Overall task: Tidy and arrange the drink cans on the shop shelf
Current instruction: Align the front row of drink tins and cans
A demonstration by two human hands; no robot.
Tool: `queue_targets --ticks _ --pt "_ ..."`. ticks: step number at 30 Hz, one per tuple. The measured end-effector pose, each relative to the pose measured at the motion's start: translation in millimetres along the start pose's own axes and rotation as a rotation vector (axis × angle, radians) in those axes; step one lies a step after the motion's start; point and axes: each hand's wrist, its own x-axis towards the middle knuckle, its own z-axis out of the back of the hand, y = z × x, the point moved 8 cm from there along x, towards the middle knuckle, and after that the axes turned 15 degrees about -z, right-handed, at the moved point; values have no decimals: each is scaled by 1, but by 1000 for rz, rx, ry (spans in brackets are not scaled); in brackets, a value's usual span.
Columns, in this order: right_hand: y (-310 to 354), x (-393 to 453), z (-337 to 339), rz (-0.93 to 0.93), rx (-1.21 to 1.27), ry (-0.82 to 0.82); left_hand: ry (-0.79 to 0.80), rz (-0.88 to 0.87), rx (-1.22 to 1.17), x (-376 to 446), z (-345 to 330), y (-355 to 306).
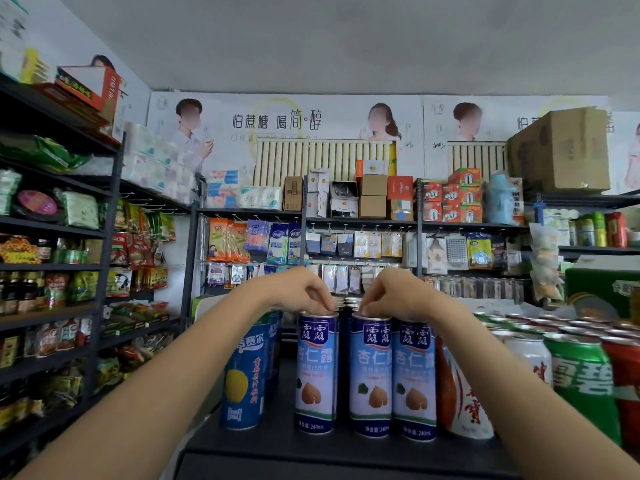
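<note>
Here both bare forearms reach forward and up from the lower corners of the view, wrists bent so the hands hang over the can tops. The left hand (304, 289) has its fingers curled down, the fingertips pinching the top rim of the left almond-milk can (316, 372). The right hand (391, 292) mirrors it, fingers curled downward onto the rim of the middle almond-milk can (370, 375). The two hands sit close together, knuckles raised, thumbs hidden behind the fingers.

Both cans stand upright near the front edge of the dark shelf (311, 452), with a narrow gap between them. A third almond-milk can (414, 379) stands touching the right side of the middle one, under the right wrist. More silver can tops (349, 301) show in rows behind these.

Toward the left edge of the shelf stands a blue can with a yellow fruit (244, 375), just beside the left forearm. To the right of the almond-milk cans, partly behind the right forearm, is a white and red can (464, 403), then a green can (581, 379) and a red can (627, 375) at the frame's right side, with further rows behind them.

Beyond stand racks of packaged snacks (138, 244), hanging goods (363, 244) and cardboard boxes (561, 150).
</note>
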Motion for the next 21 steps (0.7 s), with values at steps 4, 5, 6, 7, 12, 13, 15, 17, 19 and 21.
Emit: queue_targets --ticks 4,5,6,7,12,13,15,17,19,21 --pt "7 4 0 33 -7 -39 -83 15 18 2 0 -1" --pt "9 4 -1 48 -27 -42 -102 14 25 3 -1 -3" --pt "11 4 -2 61 -42 -46 -114 13 30 3 -1 -5" --pt "12 5 -2 73 -50 -54 -121 13 35 3 -2 -6" --pt "11 5 -3 98 -12 -51 -174 -2 15 0 -3 -4" --pt "11 6 -3 93 -10 -42 -177 -1 7 0 -3 -3" --pt "11 7 -1 82 -4 -27 -170 -6 2 1 -1 -3" --pt "13 10 8 75 39 -64 -198 -23 -6 3 9 -6" --pt "13 15 20 63 72 -150 -255 -37 21 9 22 -6" --pt "13 23 24 45 54 -181 -262 -51 96 18 28 -4"
